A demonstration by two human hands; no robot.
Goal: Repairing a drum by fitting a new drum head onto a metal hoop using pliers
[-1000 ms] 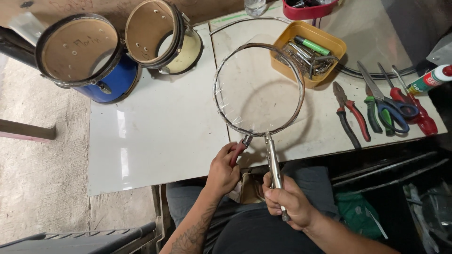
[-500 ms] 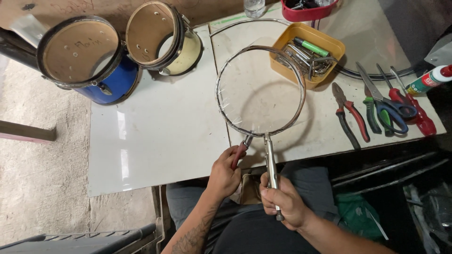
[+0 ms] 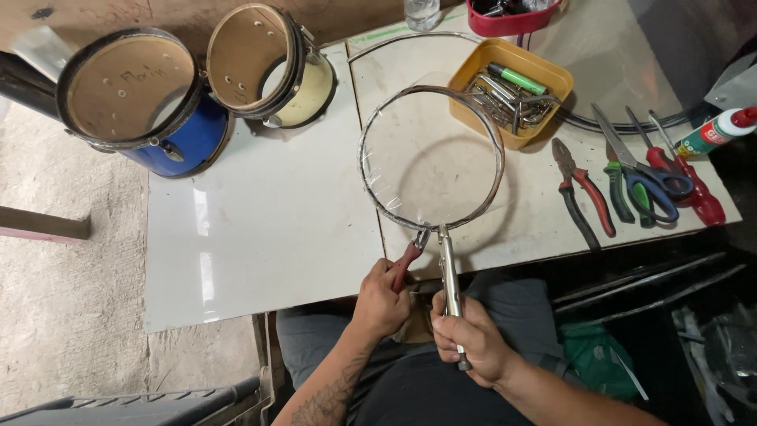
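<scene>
Left hand grips red-handled pliers, right hand steel locking pliers — hoop just beyond.

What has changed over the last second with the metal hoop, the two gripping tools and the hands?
Little changed. The round metal hoop tilted slightly, its rim shifting a touch to the right. The left hand still grips the red-handled pliers and the right hand the silver locking pliers, both at the hoop's near edge. Drums and tabletop tools stayed put.
</scene>
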